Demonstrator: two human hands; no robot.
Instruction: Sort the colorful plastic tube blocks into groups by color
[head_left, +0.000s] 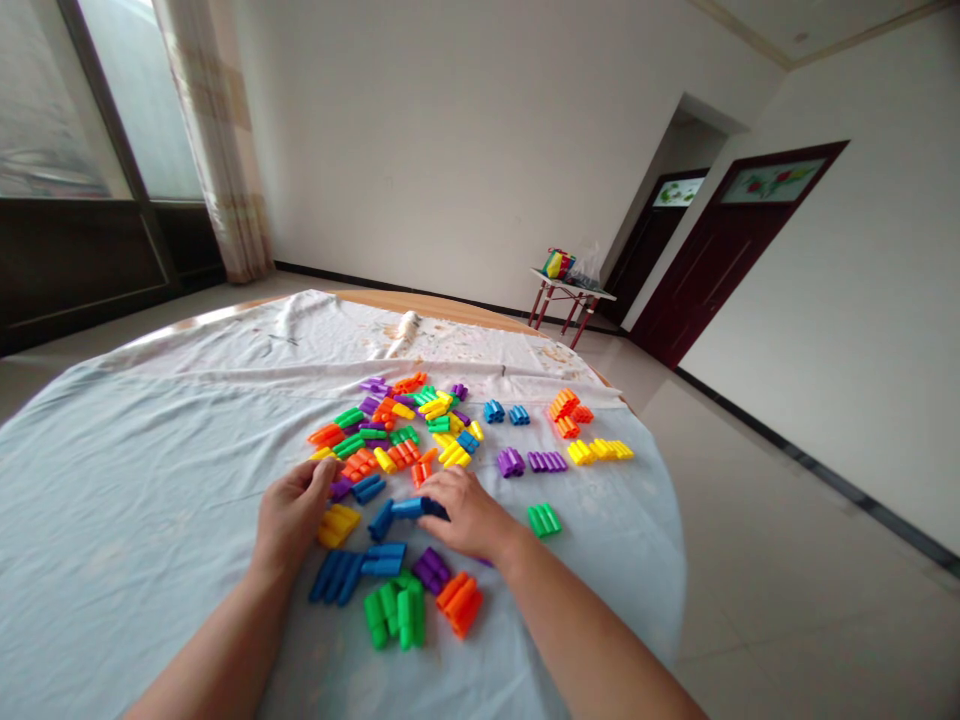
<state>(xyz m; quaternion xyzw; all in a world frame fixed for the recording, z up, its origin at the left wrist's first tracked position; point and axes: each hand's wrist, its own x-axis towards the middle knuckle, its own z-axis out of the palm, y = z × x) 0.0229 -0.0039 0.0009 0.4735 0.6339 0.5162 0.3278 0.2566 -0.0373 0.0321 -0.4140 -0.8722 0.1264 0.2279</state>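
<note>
Cluster, small glossy plastic pieces in mixed colours (405, 453): on cloth-covered surface (187, 500), mainly beyond the hands. Left hand (289, 515): grip narrow, beside yellow ribbed plastic group (339, 524); contents, if any, cannot be told. Right hand (469, 512): fingers curled at blue tubular plastic piece (409, 508); firmness of hold cannot be told. Handling, advised: pinch 1 piece by its sides, lift before shifting, wrists high over neighbours.
</note>
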